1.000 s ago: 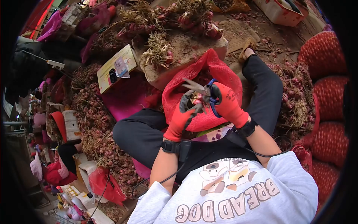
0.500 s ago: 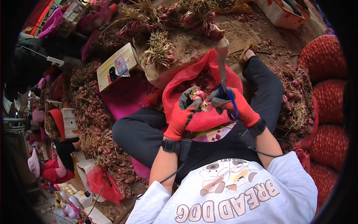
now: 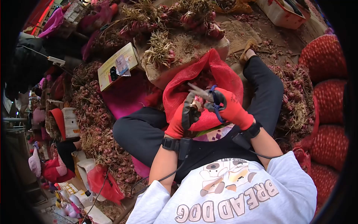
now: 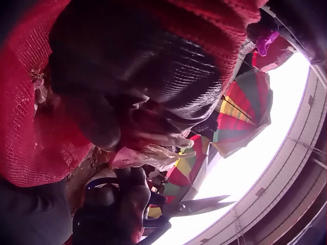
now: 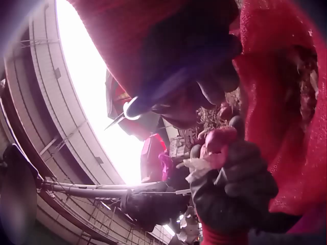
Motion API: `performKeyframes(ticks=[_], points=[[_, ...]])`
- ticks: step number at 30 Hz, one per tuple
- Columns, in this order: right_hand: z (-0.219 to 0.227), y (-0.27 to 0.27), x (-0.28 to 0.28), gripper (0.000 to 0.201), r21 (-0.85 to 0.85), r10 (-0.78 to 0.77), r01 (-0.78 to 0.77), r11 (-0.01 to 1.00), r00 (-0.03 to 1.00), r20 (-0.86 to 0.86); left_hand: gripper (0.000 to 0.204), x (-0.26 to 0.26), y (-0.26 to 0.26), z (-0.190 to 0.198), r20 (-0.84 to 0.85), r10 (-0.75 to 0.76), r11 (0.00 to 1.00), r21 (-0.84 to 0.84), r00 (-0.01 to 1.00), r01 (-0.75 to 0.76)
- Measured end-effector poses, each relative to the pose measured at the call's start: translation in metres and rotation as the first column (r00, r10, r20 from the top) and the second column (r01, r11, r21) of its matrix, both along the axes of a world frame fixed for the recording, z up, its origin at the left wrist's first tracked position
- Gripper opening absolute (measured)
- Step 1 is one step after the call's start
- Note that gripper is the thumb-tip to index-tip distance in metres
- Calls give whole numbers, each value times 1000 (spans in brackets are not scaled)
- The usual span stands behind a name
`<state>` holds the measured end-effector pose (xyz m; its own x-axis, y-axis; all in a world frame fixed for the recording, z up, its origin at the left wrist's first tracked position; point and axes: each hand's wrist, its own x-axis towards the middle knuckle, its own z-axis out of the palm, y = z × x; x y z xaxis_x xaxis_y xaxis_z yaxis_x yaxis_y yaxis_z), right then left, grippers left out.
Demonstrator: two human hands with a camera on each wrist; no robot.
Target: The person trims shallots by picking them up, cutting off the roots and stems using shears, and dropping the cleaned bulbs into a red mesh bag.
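Note:
Both hands wear red gloves with dark palms. My left hand point(image 3: 184, 116) pinches a small bunch of shallots point(image 3: 197, 103), pink with pale, papery ends, over the red mesh bag point(image 3: 232, 76). Curled through blue handles, the fingers of my right hand point(image 3: 234, 107) hold a pair of scissors point(image 3: 199, 90). In the head view the blades point up and left, just beyond the shallots. The left wrist view shows the scissor blades point(image 4: 204, 205) slightly parted, below the shallots point(image 4: 148, 157). More shallots lie inside the bag, partly hidden by the hands.
A stone block point(image 3: 186, 43) bearing shallot bunches stands beyond the bag. Heaped shallots lie on the left point(image 3: 91, 112) and right point(image 3: 294, 97). Filled red net sacks point(image 3: 328, 89) are stacked at far right. A yellow box point(image 3: 128, 56) with small items sits left of the block.
The scissors swung upright away from the shallots half a second ago, then came back leftward toward them. My left hand has turned slightly, still holding the shallots.

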<state>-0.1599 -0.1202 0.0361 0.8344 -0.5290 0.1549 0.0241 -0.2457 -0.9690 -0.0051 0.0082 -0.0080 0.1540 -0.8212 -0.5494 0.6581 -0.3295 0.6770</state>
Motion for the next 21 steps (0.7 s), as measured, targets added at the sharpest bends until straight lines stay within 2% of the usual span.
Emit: performKeyframes(ticks=[2, 4, 5, 6, 8, 10, 11, 12, 13, 14, 16, 17, 19, 20, 21], points=[[-10, -3, 5, 32, -173, 23, -21, 985, 1000, 12, 48, 3, 3, -16, 162, -122, 990, -52, 979, 132], [-6, -1, 11, 32, -275, 47, -35, 961, 998, 36, 48, -2, 1, -6, 136, -80, 997, -13, 988, 82], [-4, 0, 12, 31, -390, 39, -25, 921, 999, 28, 48, -4, 0, -2, 123, -57, 998, 7, 991, 57], [-3, 0, 13, 30, -499, 30, -16, 867, 999, 21, 35, 5, 4, -7, 11, -48, 993, -107, 999, 49], [-3, 5, 15, 28, -651, 1, 22, 759, 999, 35, 29, 1, 12, -16, 278, -90, 990, -78, 956, 116], [-8, 11, 16, 25, -744, -40, 87, 663, 996, 80, 25, 0, 12, -21, 454, -113, 969, -148, 884, 200], [-11, 10, 16, 25, -493, -24, 41, 869, 999, 41, 24, 0, 12, -23, 538, -108, 955, -177, 836, 237], [-16, 8, 15, 25, -188, 5, -3, 982, 1000, 12, 25, 1, 10, -15, 456, -144, 960, -152, 878, 236], [-18, 6, 15, 24, 139, 44, -42, 989, 999, -6, 26, 2, 9, -10, 370, -176, 963, -126, 912, 237], [-18, 4, 15, 23, 205, 9, -4, 979, 1000, -24, 32, 2, 10, -8, 252, -163, 971, -129, 954, 200], [-17, -2, 14, 19, 330, -59, 79, 941, 996, -69, 37, 2, 5, -4, 122, -108, 977, -171, 987, 128], [-14, -1, 13, 19, 302, -82, 92, 949, 996, -48, 39, 1, 2, -2, 55, -83, 977, -191, 995, 92], [-7, 1, 13, 19, 244, -120, 117, 963, 993, -2, 36, 0, -3, 1, 45, -31, 989, -145, 999, 37], [-7, 1, 13, 21, 168, -80, 82, 982, 997, -20, 34, 0, -3, 1, 42, -1, 993, -119, 999, 6], [-7, 2, 13, 23, 93, -41, 45, 995, 998, -41, 37, -2, -2, -5, 189, 12, 986, -166, 982, 19]])
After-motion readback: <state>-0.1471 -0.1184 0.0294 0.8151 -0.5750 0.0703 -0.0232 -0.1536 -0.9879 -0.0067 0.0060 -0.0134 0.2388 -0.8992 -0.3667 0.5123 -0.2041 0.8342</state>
